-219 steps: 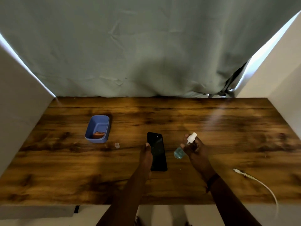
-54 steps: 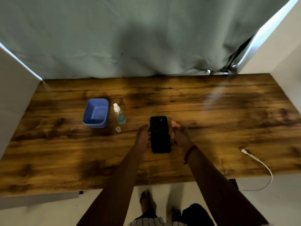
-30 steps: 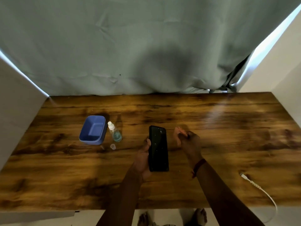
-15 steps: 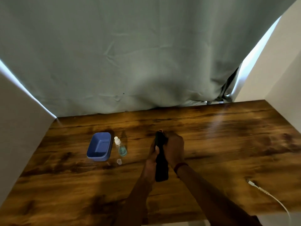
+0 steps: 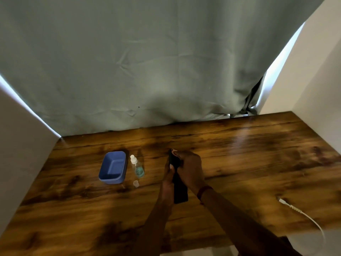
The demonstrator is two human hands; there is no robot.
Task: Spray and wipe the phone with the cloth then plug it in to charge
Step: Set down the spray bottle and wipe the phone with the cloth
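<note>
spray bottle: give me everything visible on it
The spray bottle is small and clear, plastic by the look, with a white pump nozzle on top and blue-green liquid in its lower part. It stands on the wooden table, just right of the blue tray and left of the hands; whether it touches the tray is unclear. A small clear cap sits on the table just in front of it, off the nozzle. Neither hand touches the bottle.
</note>
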